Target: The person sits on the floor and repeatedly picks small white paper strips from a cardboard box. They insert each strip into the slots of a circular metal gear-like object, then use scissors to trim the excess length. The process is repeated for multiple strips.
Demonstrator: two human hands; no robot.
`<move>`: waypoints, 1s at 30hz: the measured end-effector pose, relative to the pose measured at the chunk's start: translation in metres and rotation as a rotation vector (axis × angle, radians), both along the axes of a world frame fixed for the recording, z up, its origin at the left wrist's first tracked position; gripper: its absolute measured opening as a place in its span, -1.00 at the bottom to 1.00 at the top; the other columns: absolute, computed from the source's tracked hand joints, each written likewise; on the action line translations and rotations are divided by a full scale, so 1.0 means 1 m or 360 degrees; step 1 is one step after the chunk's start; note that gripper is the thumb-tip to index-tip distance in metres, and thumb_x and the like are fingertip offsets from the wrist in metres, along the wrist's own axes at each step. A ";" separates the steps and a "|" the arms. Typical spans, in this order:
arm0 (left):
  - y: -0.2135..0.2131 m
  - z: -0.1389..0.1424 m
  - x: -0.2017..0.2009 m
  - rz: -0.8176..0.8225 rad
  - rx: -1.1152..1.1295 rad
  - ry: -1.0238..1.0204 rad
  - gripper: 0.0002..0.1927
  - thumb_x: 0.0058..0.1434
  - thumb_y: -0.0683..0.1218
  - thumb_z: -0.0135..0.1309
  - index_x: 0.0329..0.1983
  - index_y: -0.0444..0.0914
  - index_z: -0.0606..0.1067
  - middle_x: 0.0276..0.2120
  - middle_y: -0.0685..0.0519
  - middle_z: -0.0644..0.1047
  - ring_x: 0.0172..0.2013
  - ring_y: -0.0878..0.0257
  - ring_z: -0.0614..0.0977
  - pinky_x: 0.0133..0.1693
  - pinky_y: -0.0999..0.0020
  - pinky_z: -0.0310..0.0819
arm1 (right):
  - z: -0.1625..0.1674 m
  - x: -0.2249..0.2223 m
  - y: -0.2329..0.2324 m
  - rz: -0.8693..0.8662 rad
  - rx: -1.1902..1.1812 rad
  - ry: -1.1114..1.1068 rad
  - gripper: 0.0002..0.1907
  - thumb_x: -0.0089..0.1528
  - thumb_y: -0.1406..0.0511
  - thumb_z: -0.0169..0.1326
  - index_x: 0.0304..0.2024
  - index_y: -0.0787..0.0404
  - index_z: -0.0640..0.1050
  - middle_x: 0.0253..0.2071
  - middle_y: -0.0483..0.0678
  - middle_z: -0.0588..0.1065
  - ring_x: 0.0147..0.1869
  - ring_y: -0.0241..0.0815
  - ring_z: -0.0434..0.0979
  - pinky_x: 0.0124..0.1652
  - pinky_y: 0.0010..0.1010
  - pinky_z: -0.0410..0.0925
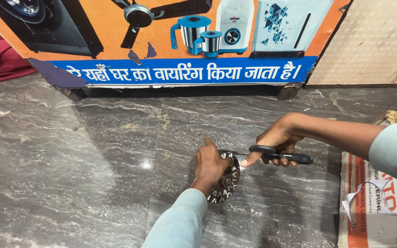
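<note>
The left hand (210, 165) lay clamped over the upper edge of a round, dark metal disc (226, 180), its fingers curled down onto the rim and pinning it flat against the floor (93, 174). The disc was ringed with short, pale, tooth-like slots and had a small hub at its middle; the half nearer the camera showed, the rest hidden under the palm. The right hand (276, 140) was closed around the black, rubbery-looking grips of a pair of pliers (279, 155), forefinger stretched along the upper handle. The tool's slim metal nose pointed left and met the disc's top edge, just beside the left thumb, so the two hands stood close together with the disc under one and at the tip of the tool held by the other. Whether the nose gripped anything could not be told.

Both forearms wore pale blue-grey sleeves (180, 222). The floor was polished grey stone, veined with white streaks and glossy enough to carry a bright spot of light. To the right lay a flattened cardboard sheet (373, 202) printed in red and white, with a torn scrap of white paper on it. Behind the hands stood a large orange and blue board (184, 41) picturing household appliances, and next to it a beige panel (373, 41) with a fine dotted texture.
</note>
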State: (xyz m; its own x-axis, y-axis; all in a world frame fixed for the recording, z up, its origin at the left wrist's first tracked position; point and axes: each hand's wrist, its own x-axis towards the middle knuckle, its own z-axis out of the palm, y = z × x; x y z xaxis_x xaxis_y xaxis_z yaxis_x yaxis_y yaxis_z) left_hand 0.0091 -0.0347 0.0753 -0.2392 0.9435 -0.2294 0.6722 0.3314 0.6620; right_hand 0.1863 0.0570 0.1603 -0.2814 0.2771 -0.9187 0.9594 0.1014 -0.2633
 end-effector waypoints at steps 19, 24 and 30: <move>0.005 0.002 0.004 0.0005 -0.0167 0.0007 -0.29 0.04 0.03 0.43 0.10 -0.44 0.38 -0.08 -0.29 0.59 -0.01 -0.10 0.66 0.08 0.17 0.58 | -0.010 0.015 0.000 0.0022 0.0103 0.0066 -0.19 -0.04 -0.36 0.19 -0.43 0.26 0.53 -0.61 -0.21 0.38 -0.59 -0.27 0.52 -0.60 -0.39 0.46; 0.005 -0.001 0.003 -0.0010 -0.0150 -0.0009 -0.38 0.06 0.04 0.40 0.03 -0.44 0.46 -0.08 -0.28 0.61 -0.01 -0.11 0.67 0.07 0.14 0.58 | -0.008 0.013 -0.002 0.0062 0.0137 0.0060 -0.18 -0.03 -0.30 0.23 -0.31 0.37 0.59 -0.64 -0.16 0.41 -0.61 -0.24 0.53 -0.64 -0.42 0.43; 0.002 -0.003 0.001 -0.0061 0.0013 -0.0007 -0.43 0.04 0.01 0.41 -0.04 -0.47 0.50 -0.09 -0.32 0.60 -0.01 -0.15 0.66 0.04 0.12 0.58 | -0.009 0.012 -0.006 0.0042 0.0203 0.0094 -0.21 -0.01 -0.17 0.30 -0.23 0.47 0.60 -0.63 -0.15 0.42 -0.61 -0.25 0.54 -0.65 -0.43 0.41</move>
State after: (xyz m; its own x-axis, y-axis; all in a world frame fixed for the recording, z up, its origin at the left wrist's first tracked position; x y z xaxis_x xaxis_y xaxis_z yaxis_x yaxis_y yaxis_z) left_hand 0.0102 -0.0325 0.0722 -0.2017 0.9538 -0.2227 0.6812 0.3000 0.6678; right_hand 0.1983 0.0512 0.1510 -0.3426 0.3825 -0.8581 0.9392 0.1628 -0.3024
